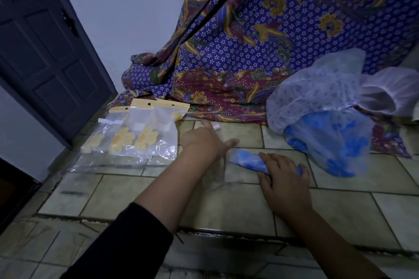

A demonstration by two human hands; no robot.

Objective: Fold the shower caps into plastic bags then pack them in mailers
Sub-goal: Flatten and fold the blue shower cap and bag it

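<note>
Left hand (205, 140) flat, fingers spread, pins clear bag (223, 176) so the mouth likely stays put. Right hand (283, 180) at its 4 o'clock, fingers curled over rolled blue cap (246, 161), probably feeding it in.

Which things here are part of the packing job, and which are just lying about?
Job:
- rolled blue cap, held by right hand
- clear bag under left hand
- bagged yellow caps
- loose caps, right

Lying about:
- batik cloth
- door
</note>
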